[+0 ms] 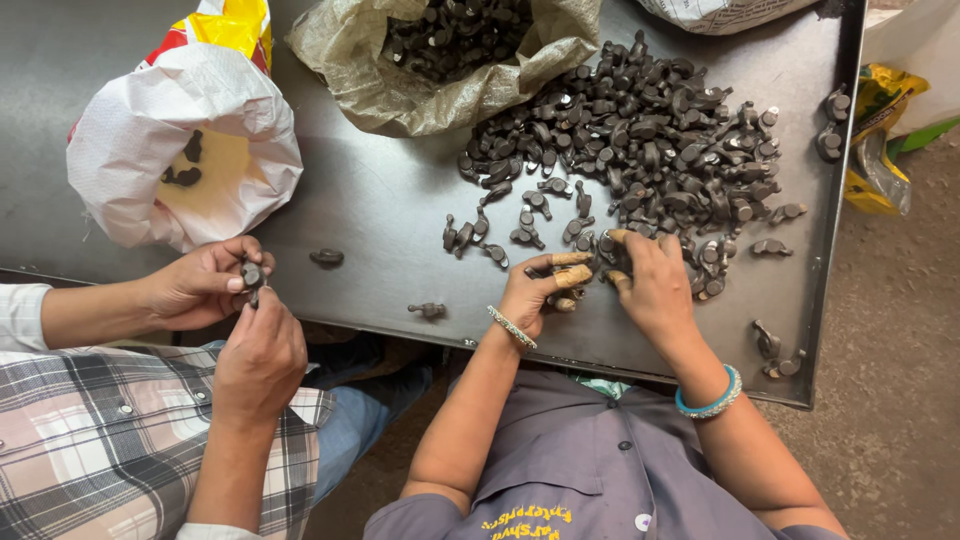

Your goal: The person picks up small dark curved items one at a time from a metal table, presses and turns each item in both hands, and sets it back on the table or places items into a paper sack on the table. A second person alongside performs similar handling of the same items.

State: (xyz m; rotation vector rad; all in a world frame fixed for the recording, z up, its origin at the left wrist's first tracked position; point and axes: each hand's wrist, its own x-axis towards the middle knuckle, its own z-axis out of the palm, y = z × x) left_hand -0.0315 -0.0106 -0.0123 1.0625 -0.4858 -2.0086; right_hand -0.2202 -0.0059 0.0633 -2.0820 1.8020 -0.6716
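Small dark metal parts (pixel 640 140) are being handled at the near edge of the pile on the worktop (pixel 380 220). The left hand (pixel 535 290) and right hand (pixel 650 285) are curled over them; whether any part is gripped between the fingers cannot be told.

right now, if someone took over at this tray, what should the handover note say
Left hand: at the near edge of the pile of small dark metal parts, finger guards on two fingers; whether it grips a part cannot be told.
Right hand: fingers in the same edge of the pile; its grip is hidden too.
Metal tray: holds the pile, plus loose parts scattered toward the near edge.
Woven sack: open at the far side, with more parts in it.
White bag: at the left, a few parts inside.
Co-worker's hands: at the left, holding one part.
Most parts remain in the pile.
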